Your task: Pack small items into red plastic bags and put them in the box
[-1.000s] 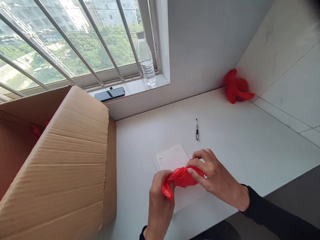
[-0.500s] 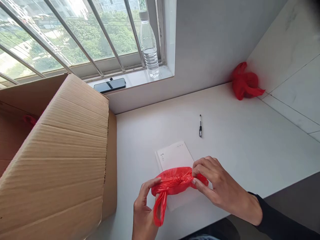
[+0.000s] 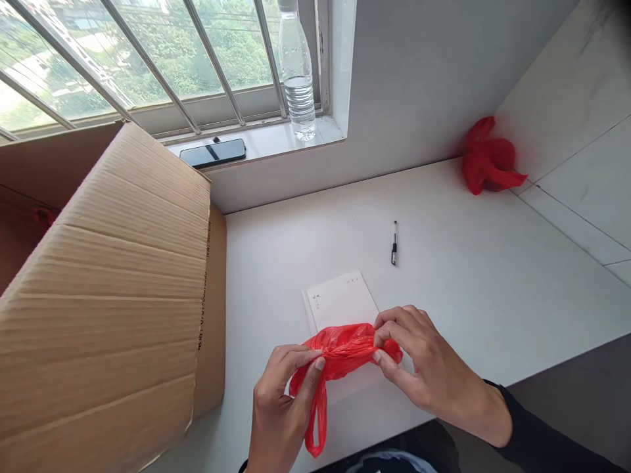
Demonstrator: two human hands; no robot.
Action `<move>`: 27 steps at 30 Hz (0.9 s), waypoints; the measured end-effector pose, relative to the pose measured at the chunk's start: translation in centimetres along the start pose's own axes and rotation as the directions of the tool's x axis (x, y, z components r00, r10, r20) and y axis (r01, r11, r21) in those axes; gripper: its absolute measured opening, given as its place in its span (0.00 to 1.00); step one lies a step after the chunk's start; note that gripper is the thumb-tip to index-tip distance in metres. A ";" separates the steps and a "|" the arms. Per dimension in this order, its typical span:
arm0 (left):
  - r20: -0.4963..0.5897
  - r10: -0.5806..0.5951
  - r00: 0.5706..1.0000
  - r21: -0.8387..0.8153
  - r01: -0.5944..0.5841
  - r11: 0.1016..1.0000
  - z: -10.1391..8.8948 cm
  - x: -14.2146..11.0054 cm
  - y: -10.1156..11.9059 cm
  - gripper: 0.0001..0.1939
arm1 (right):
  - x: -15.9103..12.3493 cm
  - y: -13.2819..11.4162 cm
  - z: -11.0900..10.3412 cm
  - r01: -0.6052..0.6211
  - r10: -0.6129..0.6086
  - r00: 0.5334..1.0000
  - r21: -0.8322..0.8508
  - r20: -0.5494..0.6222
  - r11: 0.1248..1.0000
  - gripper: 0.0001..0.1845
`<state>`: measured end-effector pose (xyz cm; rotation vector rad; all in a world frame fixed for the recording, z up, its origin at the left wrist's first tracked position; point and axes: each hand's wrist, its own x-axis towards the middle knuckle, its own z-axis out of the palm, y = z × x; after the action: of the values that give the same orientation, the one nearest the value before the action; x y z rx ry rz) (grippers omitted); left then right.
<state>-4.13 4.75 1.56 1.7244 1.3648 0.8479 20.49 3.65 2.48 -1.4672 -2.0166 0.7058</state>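
A crumpled red plastic bag (image 3: 342, 348) is stretched between my two hands just above the white table (image 3: 473, 282). My left hand (image 3: 280, 401) pinches its left end, and a handle loop hangs down below those fingers. My right hand (image 3: 419, 364) grips the right end with thumb and fingers closed. A sheet of white paper (image 3: 340, 302) with small writing lies right behind the bag.
A large open cardboard box (image 3: 113, 295) fills the left side. A black pen (image 3: 394, 243) lies beyond the paper. Another bunched red bag (image 3: 488, 157) sits in the far right corner. A water bottle (image 3: 297, 72) and a dark phone (image 3: 213, 152) rest on the windowsill.
The bag has been pulled out from a tight ball into a longer strip, and a handle loop now hangs down. My left hand has moved left and lower.
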 end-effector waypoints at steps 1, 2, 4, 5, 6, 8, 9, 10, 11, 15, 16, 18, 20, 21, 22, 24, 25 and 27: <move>-0.003 -0.016 1.000 -0.027 0.015 1.000 -0.2 0.0 0.0 0.04 | 0.0 -0.1 -0.1 -0.018 0.018 1.000 0.021 -0.003 1.000 0.05; -0.001 -0.023 1.000 -0.047 0.023 0.999 -0.4 0.0 0.0 0.05 | 0.0 -0.3 -0.2 -0.027 0.027 1.000 0.050 -0.006 0.998 0.03; 0.009 0.001 1.000 -0.077 0.000 0.997 -0.3 0.1 0.3 0.07 | 0.3 -0.9 0.0 -0.021 0.022 1.000 0.108 -0.013 0.994 0.03; 0.015 0.018 1.000 -0.084 -0.016 0.996 -0.2 0.2 0.5 0.08 | 0.5 -1.2 0.2 -0.009 0.010 1.000 0.117 -0.014 0.993 0.05; 0.021 0.035 0.999 -0.088 -0.033 0.996 0.0 0.2 0.7 0.09 | 0.7 -1.5 0.5 0.007 -0.006 1.000 0.108 -0.013 0.994 0.06; 0.026 0.045 0.999 -0.089 -0.043 0.995 0.3 0.2 0.8 0.09 | 1.1 -1.7 1.0 0.040 -0.040 0.999 0.074 -0.004 0.996 0.04; 0.013 0.035 0.999 -0.087 -0.033 0.996 0.3 0.1 0.7 0.09 | 1.3 -1.6 1.1 0.047 -0.047 0.999 0.065 0.000 0.997 0.02; -0.014 0.009 1.000 -0.081 -0.010 0.997 0.2 0.0 0.4 0.07 | 1.4 -1.4 1.1 0.040 -0.040 0.999 0.068 -0.001 0.997 0.04; -0.059 -0.032 0.998 -0.075 0.027 0.997 0.0 0.0 0.0 0.06 | 1.3 -1.1 1.0 0.018 -0.017 1.000 0.079 -0.008 0.997 0.05; -0.245 -0.271 0.931 -0.129 0.245 0.961 -1.3 -0.5 -1.6 0.08 | 0.6 0.3 0.0 -0.193 0.204 0.978 0.183 -0.046 0.964 0.09; -0.253 -0.300 0.920 -0.157 0.267 0.951 -1.5 -0.7 -1.7 0.10 | 0.4 0.4 -0.2 -0.250 0.262 0.965 0.230 -0.026 0.941 0.10; -0.237 -0.273 0.932 -0.166 0.238 0.957 -1.3 -0.9 -1.1 0.13 | 0.1 0.3 -0.3 -0.317 0.327 0.945 0.315 0.023 0.895 0.09; -0.200 -0.173 0.964 -0.090 0.157 0.983 -0.6 -1.0 0.1 0.19 | 0.1 -0.1 -0.2 -0.304 0.308 0.950 0.349 0.046 0.886 0.12; -0.170 -0.123 0.978 -0.039 0.118 0.992 -0.2 -0.9 0.8 0.20 | 0.2 -0.4 -0.1 -0.274 0.276 0.960 0.351 0.045 0.895 0.13; -0.129 -0.086 0.988 0.002 0.087 0.996 0.1 -0.8 1.4 0.18 | 0.2 -0.6 0.0 -0.244 0.246 0.969 0.348 0.040 0.905 0.12; -0.079 -0.056 0.995 0.030 0.058 0.998 0.4 -0.5 1.9 0.08 | 0.2 -0.9 0.0 -0.216 0.225 0.974 0.354 0.018 0.910 0.09; -0.090 -0.070 0.993 0.024 0.072 0.997 0.4 -0.4 1.9 0.06 | 0.1 -0.8 0.0 -0.237 0.252 0.968 0.372 0.008 0.898 0.08; -0.170 -0.151 0.974 0.010 0.155 0.988 -0.1 -0.4 1.2 0.08 | -0.5 -0.5 -0.1 -0.327 0.352 0.936 0.439 0.027 0.837 0.09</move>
<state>-3.73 4.20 2.68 1.5692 1.6044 0.9103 20.39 3.08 2.84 -1.5526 -1.4323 1.1673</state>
